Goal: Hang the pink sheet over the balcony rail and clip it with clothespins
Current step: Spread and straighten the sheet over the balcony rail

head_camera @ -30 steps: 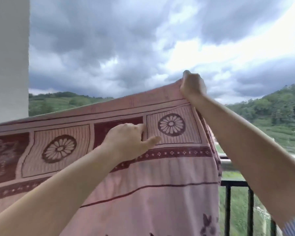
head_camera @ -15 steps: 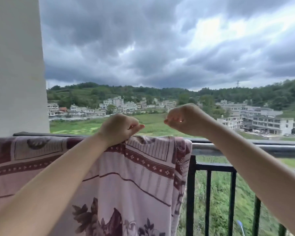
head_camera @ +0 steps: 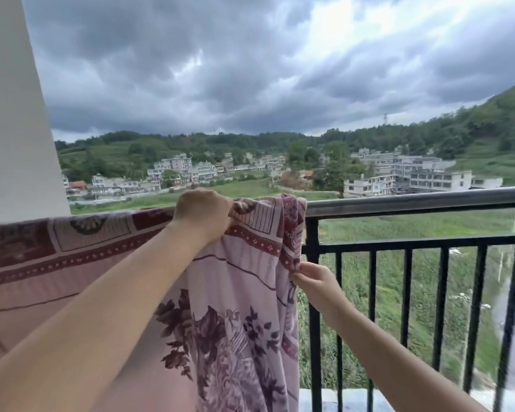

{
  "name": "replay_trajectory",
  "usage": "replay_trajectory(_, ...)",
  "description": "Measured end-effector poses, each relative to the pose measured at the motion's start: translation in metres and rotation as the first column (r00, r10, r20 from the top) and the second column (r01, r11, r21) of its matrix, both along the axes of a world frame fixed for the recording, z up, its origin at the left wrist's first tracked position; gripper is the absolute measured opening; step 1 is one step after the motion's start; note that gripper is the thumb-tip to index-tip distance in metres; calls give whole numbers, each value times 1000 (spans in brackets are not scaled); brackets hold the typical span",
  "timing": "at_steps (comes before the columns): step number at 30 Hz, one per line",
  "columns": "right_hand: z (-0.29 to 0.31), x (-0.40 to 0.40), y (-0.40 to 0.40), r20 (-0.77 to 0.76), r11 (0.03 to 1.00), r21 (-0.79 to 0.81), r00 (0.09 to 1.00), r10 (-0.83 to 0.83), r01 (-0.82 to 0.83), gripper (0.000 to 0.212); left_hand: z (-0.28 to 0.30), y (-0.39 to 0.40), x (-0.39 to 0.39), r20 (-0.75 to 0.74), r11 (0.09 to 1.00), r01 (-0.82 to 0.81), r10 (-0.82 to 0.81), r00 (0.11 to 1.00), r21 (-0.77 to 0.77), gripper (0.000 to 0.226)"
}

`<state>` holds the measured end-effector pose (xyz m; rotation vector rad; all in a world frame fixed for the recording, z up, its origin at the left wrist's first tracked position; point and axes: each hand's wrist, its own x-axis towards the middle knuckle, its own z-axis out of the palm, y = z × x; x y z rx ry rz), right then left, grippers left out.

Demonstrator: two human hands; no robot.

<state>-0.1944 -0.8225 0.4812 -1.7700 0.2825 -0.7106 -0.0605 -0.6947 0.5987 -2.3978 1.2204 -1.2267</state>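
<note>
The pink sheet (head_camera: 241,286), printed with dark maroon flowers and a patterned border, hangs draped over the balcony rail (head_camera: 414,200) and covers its left part. My left hand (head_camera: 202,214) grips the sheet's top fold right at the rail. Lower down, my right hand (head_camera: 315,282) pinches the sheet's right side edge, in front of the black bars. No clothespins are in view.
A white pillar (head_camera: 15,114) stands at the left end of the rail. Black vertical bars (head_camera: 408,307) fill the railing to the right of the sheet. Beyond lie green fields, white buildings and wooded hills under dark clouds.
The sheet came down from being held high and now lies over the rail. My right hand dropped from the top edge to the sheet's side edge; my left hand stayed at the rail.
</note>
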Motion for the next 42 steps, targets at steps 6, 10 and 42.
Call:
replay_trajectory(6,1,-15,0,124,875,-265,914,-386,406,19,-15,2,-13,6,993,-34,35,999,-115,30)
replay_trajectory(10,23,-37,-15,445,551,-466,722,-530,692,22,-22,7,-12,202,965,121,-74,977,-231,24)
replay_trajectory(42,8,-14,-50,71,953,-298,997,-40,59,30,24,-78,-58,-346,383,222,-919,190,-897,29)
